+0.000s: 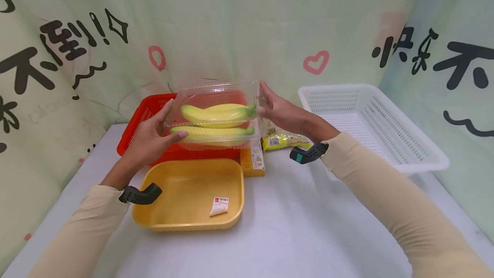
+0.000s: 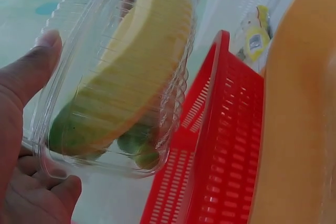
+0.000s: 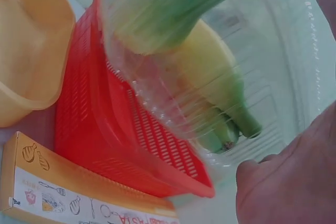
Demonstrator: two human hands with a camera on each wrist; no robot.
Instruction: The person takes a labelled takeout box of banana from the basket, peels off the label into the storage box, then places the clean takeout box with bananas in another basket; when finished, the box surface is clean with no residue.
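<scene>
A clear plastic clamshell box (image 1: 252, 93) is held up over the red basket (image 1: 133, 130). Inside lie yellow bananas with green ends (image 1: 216, 114), seen through the ribbed plastic. My left hand (image 1: 148, 138) grips the box's left end, its thumb along the near side. In the left wrist view that thumb (image 2: 39, 66) lies on the plastic, and curled fingers show below the box's corner. My right hand (image 1: 279, 108) grips the opposite end; part of its fingers is hidden behind the box.
In front of the basket stands a yellow tray (image 1: 173, 196) with a small printed packet (image 1: 219, 206) inside. An orange-and-white pasta box (image 1: 252, 162) and a yellow bag (image 1: 285, 141) lie right of the basket. A white basket (image 1: 405, 140) stands at the right, near the curtain (image 1: 239, 33).
</scene>
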